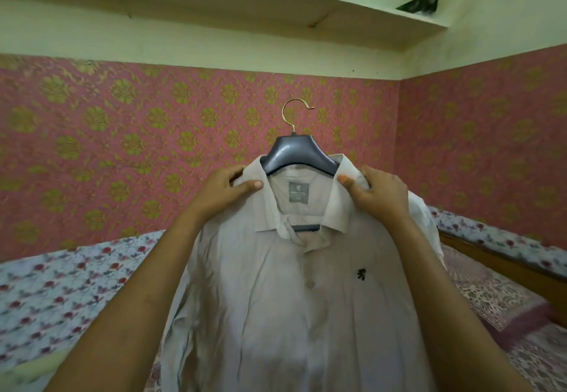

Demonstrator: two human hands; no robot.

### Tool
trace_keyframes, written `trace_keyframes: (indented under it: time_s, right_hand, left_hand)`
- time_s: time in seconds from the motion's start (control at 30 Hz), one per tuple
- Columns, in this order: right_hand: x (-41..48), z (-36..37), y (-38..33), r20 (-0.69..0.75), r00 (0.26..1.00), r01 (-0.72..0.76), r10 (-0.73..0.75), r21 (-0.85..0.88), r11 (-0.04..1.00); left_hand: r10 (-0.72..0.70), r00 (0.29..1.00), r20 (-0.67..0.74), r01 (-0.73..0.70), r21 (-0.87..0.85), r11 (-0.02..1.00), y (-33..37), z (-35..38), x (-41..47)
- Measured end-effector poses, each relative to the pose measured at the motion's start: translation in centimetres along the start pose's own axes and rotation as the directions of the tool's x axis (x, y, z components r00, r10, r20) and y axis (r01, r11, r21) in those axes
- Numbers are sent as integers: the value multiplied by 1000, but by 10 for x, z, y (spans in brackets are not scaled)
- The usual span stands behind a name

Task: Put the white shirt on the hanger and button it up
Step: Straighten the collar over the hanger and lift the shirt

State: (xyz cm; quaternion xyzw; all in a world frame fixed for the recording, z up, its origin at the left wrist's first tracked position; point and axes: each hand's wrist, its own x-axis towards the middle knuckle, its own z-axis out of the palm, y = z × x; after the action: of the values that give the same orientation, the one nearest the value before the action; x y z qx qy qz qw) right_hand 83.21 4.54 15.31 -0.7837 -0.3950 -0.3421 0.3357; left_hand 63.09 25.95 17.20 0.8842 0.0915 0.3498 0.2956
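Observation:
The white shirt (276, 293) hangs in front of me on a dark grey hanger (294, 152) with a gold hook, held up in the air. Its front faces me, with a small black emblem on the chest and the placket closed below the collar. My left hand (227, 190) pinches the shirt's left shoulder beside the collar, thumb on top. My right hand (376, 192) grips the right shoulder and collar edge. The hanger's lower bar shows through the open neck.
A pink wall with gold floral pattern (122, 133) stands behind the shirt. A wooden shelf (245, 8) runs overhead. A bed with a flowered sheet (61, 284) lies below, and a wooden bed rail (497, 256) runs at the right.

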Motion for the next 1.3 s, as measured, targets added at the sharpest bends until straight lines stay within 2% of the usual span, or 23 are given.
trace_keyframes:
  time_s: [0.07, 0.1, 0.2, 0.23, 0.3, 0.37, 0.43, 0.53, 0.6, 0.7, 0.77, 0.87, 0.97, 1.03, 1.1, 1.17, 1.3]
  right_hand:
    - [10, -2, 4, 45, 999, -28, 26, 41, 999]
    - [12, -3, 5, 18, 1000, -15, 14, 76, 997]
    - [13, -6, 2, -188, 974, 146, -123, 116, 983]
    - [11, -8, -1, -209, 957, 227, -203, 101, 969]
    - [7, -9, -9, -152, 910, 395, -385, 39, 918]
    - [4, -7, -11, -57, 860, 502, -507, -86, 860]
    - [4, -6, -7, 2, 838, 537, -545, -180, 824]
    - [10, -7, -4, 20, 823, 557, -567, -219, 801]
    - [15, -11, -12, -38, 854, 511, -518, -118, 851]
    - [21, -11, -23, -157, 939, 327, -305, 137, 935]
    - [20, -4, -24, -205, 951, 260, -230, 135, 956]
    - [14, 4, -17, -123, 990, 93, -74, 155, 984]
    - [9, -1, -4, 8, 996, -84, 84, 202, 976]
    - [7, -7, 5, 95, 991, -111, 96, 166, 980]
    - [7, -11, 13, 64, 991, -124, 114, 175, 977]
    - [8, -18, 19, 44, 986, -165, 159, 231, 959]
    - [12, -35, 30, 181, 960, -273, 215, 417, 867]
  left_hand:
    - [24, 995, -99, -17, 65, 998, 5, 5, 8]
    - [48, 988, -146, -33, 102, 994, 9, 7, 11]
    - [109, 955, -277, -59, 183, 981, 13, 9, 22]
    - [117, 946, -302, -55, 207, 977, 15, 9, 25]
    - [131, 936, -326, -49, 248, 967, 17, 6, 31]
    - [142, 934, -328, -51, 270, 962, 16, 3, 37]
    - [135, 937, -321, -42, 278, 960, 14, 1, 40]
    - [151, 936, -318, -46, 315, 948, 13, 1, 39]
    - [156, 941, -300, -50, 333, 942, 12, 3, 37]
    - [189, 944, -269, -87, 349, 933, 13, 8, 35]
    - [194, 943, -269, -95, 341, 935, 13, 8, 34]
    - [201, 942, -268, -112, 314, 943, 10, 6, 33]
    - [202, 939, -279, -116, 295, 948, 6, 3, 30]
    - [187, 939, -289, -103, 281, 954, 4, 1, 28]
    - [179, 938, -296, -98, 270, 958, 3, 1, 26]
    - [189, 934, -303, -109, 260, 959, 5, 3, 25]
    - [192, 935, -299, -114, 260, 959, 10, 6, 25]
